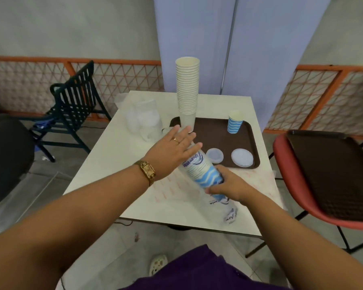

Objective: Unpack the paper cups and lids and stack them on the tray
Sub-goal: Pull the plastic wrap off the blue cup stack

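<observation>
Ideally the right hand point(228, 186) keeps its grip on the wrapped cup sleeve point(204, 174) at lower centre while the flat, empty left hand point(176, 143) steadies its top.

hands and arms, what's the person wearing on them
Both forearms are bare, with no sleeves in view. The left hand has a gold ring on one finger, and a gold watch with a rectangular face and link bracelet sits on that wrist. The right hand shows no jewellery.
</observation>
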### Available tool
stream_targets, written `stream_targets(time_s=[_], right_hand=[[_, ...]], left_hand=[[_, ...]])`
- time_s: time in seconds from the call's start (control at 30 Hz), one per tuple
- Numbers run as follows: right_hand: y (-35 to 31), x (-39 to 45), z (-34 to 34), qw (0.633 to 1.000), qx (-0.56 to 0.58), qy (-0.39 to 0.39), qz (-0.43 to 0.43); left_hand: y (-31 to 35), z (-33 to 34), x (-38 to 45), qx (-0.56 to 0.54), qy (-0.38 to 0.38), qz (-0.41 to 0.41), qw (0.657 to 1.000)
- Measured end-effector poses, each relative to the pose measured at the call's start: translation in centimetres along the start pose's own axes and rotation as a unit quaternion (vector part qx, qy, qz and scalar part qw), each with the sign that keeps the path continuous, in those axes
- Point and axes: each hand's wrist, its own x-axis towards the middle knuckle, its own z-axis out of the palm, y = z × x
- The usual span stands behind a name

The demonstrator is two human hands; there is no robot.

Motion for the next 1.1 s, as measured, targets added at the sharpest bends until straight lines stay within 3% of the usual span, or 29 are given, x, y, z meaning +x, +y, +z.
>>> stream_targets(time_s=[0.07, 0.13, 0.2, 0.3, 0.43, 0.6, 0.93, 1.0, 1.1], right_hand=[[-1.7, 1.1, -0.8, 0.999, -0.044, -0.016, 0.009], [-3.8, 2.1, -1.5, 0.997, -0.077, -0.021, 0.018], [-6.6, 3.3, -1.8, 0.997, -0.072, 0.004, 0.004], [-11.3, 5.1, -1.4, 0.995, -0.088, 0.041, -0.027], [-16.1, 8.2, 0.2, 0.993, -0.108, 0.009, -0.046], [-19.2, 12.4, 3.5, 0.968, -0.239, 0.016, -0.069], [-21.6, 17.3, 7.5, 0.926, -0.371, -0.008, -0.065], [-22.1, 17.1, 7.5, 0.937, -0.344, 0.001, -0.064], [-22.6, 16.3, 6.7, 0.97, -0.204, 0.101, -0.088]], left_hand=[[-1.0, 1.7, -0.4, -0.06, -0.042, -0.039, 0.997], [-1.7, 4.0, -1.3, -0.16, -0.006, -0.086, 0.983], [-2.2, 6.7, -2.4, -0.272, 0.02, -0.155, 0.949], [-2.1, 9.3, -3.9, -0.444, -0.002, -0.275, 0.853], [-1.7, 12.5, -4.9, -0.597, -0.006, -0.366, 0.713], [-2.2, 16.1, -4.9, -0.665, -0.017, -0.415, 0.62], [-4.1, 20.3, -5.9, -0.723, -0.029, -0.421, 0.548], [-4.5, 20.3, -6.0, -0.742, -0.013, -0.406, 0.534], [-5.6, 19.5, -5.8, -0.763, 0.02, -0.389, 0.516]])
